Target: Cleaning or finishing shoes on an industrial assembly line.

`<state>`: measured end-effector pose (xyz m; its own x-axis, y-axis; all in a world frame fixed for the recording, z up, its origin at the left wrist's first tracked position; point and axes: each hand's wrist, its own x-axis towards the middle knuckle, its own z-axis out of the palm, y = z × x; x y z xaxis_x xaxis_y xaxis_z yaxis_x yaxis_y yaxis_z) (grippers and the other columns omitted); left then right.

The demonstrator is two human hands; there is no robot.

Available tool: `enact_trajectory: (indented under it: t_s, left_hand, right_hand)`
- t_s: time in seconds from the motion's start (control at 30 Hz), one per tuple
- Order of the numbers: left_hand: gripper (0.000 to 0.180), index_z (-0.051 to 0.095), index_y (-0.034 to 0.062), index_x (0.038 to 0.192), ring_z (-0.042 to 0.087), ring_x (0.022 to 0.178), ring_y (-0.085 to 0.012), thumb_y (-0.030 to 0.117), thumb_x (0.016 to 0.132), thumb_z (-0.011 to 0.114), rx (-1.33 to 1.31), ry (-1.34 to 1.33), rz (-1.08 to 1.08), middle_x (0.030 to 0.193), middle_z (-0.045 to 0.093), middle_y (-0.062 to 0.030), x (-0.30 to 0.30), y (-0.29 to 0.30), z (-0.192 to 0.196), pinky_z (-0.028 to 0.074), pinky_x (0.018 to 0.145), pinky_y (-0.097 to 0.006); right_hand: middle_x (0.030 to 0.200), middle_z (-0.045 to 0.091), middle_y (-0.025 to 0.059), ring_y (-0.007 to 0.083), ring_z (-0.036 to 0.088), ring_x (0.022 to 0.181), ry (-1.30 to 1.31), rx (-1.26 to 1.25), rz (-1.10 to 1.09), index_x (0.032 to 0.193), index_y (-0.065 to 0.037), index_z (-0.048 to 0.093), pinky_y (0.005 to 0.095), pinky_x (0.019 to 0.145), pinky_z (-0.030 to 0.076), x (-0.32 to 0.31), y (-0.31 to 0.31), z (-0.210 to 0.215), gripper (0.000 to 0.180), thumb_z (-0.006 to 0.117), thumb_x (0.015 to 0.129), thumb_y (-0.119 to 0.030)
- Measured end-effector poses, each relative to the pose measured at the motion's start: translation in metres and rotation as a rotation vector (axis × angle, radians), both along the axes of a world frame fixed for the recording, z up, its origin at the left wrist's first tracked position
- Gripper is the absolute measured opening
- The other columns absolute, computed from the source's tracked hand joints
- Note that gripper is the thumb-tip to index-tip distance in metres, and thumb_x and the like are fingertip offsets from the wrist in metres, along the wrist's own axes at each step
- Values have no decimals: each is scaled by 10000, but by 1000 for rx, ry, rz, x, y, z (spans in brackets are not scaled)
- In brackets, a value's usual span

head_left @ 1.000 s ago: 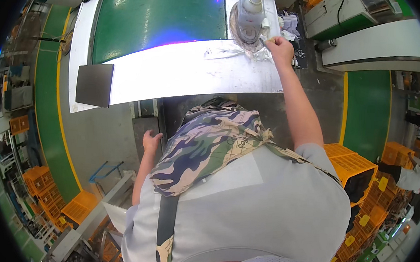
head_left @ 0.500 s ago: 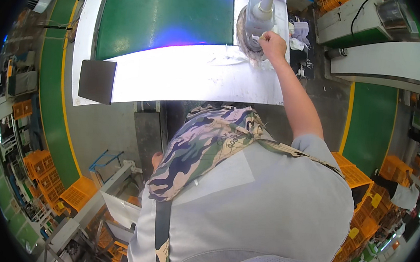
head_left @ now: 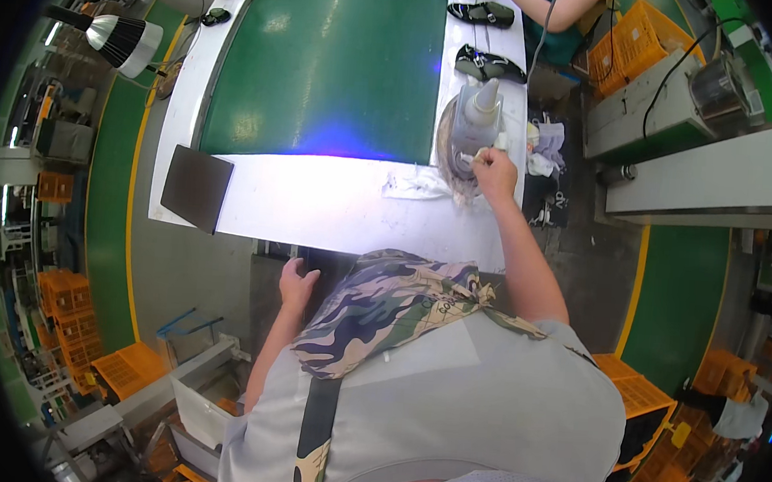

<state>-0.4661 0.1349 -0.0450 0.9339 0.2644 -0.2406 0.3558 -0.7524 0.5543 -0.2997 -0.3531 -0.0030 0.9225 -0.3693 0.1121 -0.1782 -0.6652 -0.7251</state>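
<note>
My right hand [head_left: 495,175] is closed in a pinch at the right end of the white worktable [head_left: 317,202]. A small white piece shows at its fingertips, too small to name. Right by these fingers stands a translucent squeeze bottle [head_left: 477,129] with a pale cone-shaped nozzle, upright in a shallow, stained, clear container [head_left: 445,147]. A crumpled white cloth [head_left: 415,184] lies left of the container. My left hand [head_left: 297,282] hangs below the table's near edge, thumb and fingers apart, holding nothing.
Dark strapped shoes [head_left: 490,66] line the table's right strip beside the green belt [head_left: 326,67]. Another person's arm [head_left: 552,13] reaches in at the top. A dark flat board [head_left: 196,188] overhangs the near left corner; a lamp [head_left: 124,44] stands left. Orange crates [head_left: 631,390] are behind right.
My left hand has come into view, fingers apart. The view has shifted, bringing shoes, the lamp and another person's arm into sight. My right hand stays pinched beside the bottle.
</note>
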Motion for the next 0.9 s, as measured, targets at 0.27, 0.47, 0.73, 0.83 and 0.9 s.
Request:
enact_trajectory:
  t_s: [0.27,0.47,0.73,0.83,0.9]
  left_hand:
    - [589,601,-7,1159,508,1235,-402,260,681,818,-106,-105,-430,1318,536,-254,36,-82,-3,427,1033,-430]
    - [569,601,3,1161,532,1213,-373,242,688,808,-11,-174,-611,1316,540,-239,82,-74,4,454,1008,-415]
    - [521,634,-1,1123,677,841,-323,304,722,766,-115,160,-647,960,695,-171,121,-47,-12,537,792,-401]
    - [416,682,18,1005,677,839,-329,347,754,728,-90,262,-662,880,701,-161,127,-30,-16,534,786,-411]
    - [388,696,29,953,677,841,-331,367,761,711,-39,276,-665,878,700,-167,133,-24,-12,533,784,-416]
  right_hand:
    - [771,660,111,267,659,719,-15,221,-72,799,-44,666,363,666,502,-7,-13,-4,193,754,690,-177]
    - [698,665,56,143,623,639,-16,283,-140,798,-35,669,298,628,489,-17,-13,15,168,763,704,-137]
    - [672,648,30,95,583,610,-42,302,-220,788,-29,665,267,594,473,-28,11,21,166,773,712,-131]
    - [672,643,23,91,576,609,-41,310,-250,787,-31,663,269,594,473,-26,26,24,165,777,715,-126]
    - [673,637,16,90,568,609,-78,335,-250,781,-30,657,266,592,471,-24,33,24,165,781,720,-121]
